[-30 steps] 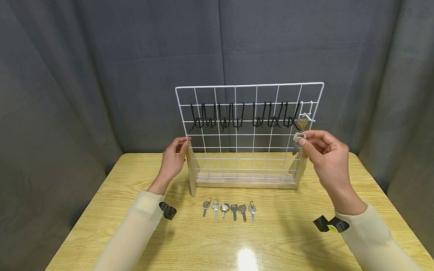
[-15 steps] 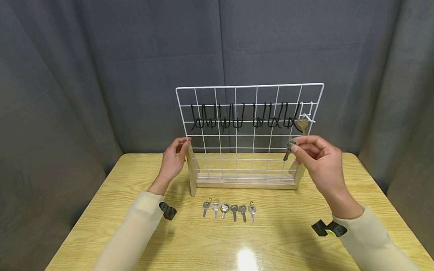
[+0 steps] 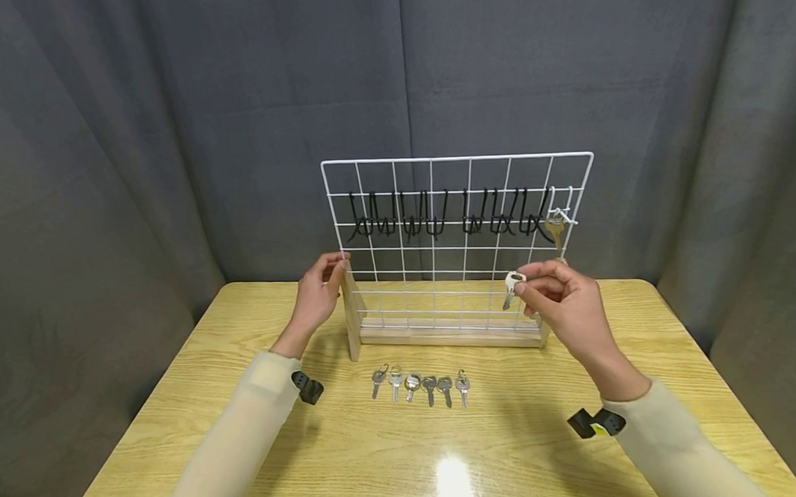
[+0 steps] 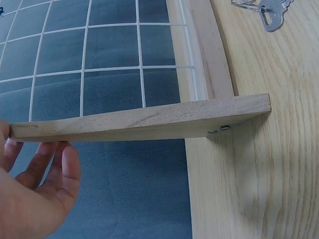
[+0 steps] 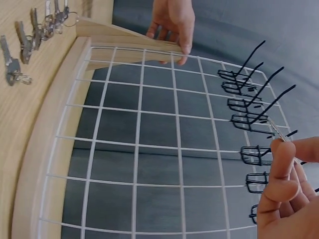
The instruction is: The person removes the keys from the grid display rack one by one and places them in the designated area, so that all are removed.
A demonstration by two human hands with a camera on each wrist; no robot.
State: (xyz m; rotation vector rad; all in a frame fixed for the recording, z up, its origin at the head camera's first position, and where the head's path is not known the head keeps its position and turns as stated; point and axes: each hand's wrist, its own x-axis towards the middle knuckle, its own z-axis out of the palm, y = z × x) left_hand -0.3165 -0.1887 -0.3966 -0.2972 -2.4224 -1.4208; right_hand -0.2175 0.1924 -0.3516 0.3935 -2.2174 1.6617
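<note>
A white wire grid rack (image 3: 457,158) on a wooden base (image 3: 450,338) stands at the middle of the table. My left hand (image 3: 317,294) grips the upper end of its left wooden support (image 4: 149,117), fingers bent round the edge. Between thumb and fingers, my right hand (image 3: 571,308) pinches a silver key (image 3: 510,290) by its head, in front of the grid's lower right and apart from the hooks. A brass key (image 3: 555,230) hangs on the white hook (image 3: 563,215) at the grid's right end. The right wrist view shows the held key (image 5: 279,129) nearly edge-on.
Several black hooks (image 3: 435,221) line the upper grid. Several silver keys, some with rings, lie in a row in front of the base, one being the middle key (image 3: 412,383). Grey curtains (image 3: 269,136) enclose the wooden table (image 3: 352,455) at the back and sides.
With the key, my right hand has moved left and down, away from the brass key and white hook. The key's face has turned in view. My left hand keeps its place.
</note>
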